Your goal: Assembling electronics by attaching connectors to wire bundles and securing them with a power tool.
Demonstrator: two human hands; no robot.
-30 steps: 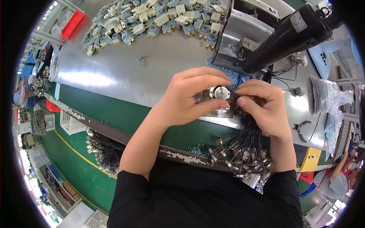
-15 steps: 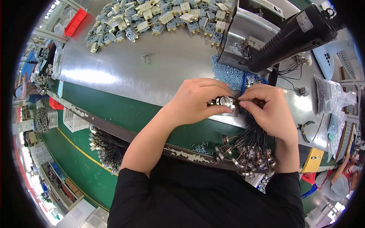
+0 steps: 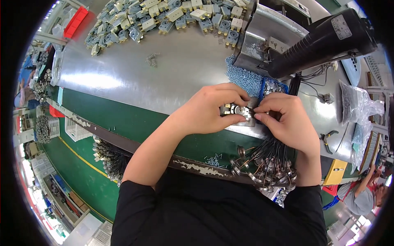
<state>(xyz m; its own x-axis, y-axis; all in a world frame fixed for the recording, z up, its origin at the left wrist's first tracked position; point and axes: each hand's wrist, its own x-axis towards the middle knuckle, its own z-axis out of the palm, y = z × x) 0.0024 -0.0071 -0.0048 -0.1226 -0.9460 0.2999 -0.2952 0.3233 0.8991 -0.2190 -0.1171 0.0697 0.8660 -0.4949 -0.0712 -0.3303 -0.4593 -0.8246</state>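
Note:
My left hand (image 3: 209,107) curls round a thermostat-like part (image 3: 241,110), its thumb and fingers gripping either side. The part has a round silvery metal disc and pale terminals. It sits over a small metal plate (image 3: 247,123) at the bench edge. Close to its right side, my right hand (image 3: 290,119) pinches thumb and forefinger together; the tiny thing between them is too small to name. Below that hand hangs a bundle of black capillary leads with round metal ends (image 3: 266,164). Behind both hands lies a heap of bluish screws (image 3: 244,78) beside a blue tray (image 3: 274,87) of small metal pieces.
A big pile of grey and cream switch bodies (image 3: 164,16) covers the far bench. Some loose springs (image 3: 152,60) lie nearer. A black power screwdriver (image 3: 316,45) slants in from the right by a metal chute (image 3: 256,37). Pliers (image 3: 328,140) and a plastic bag (image 3: 357,102) lie right.
My right fingertips have shifted slightly left, closer to the held part. More of the part's pale terminals shows by my left fingers. The whole view has shifted a little.

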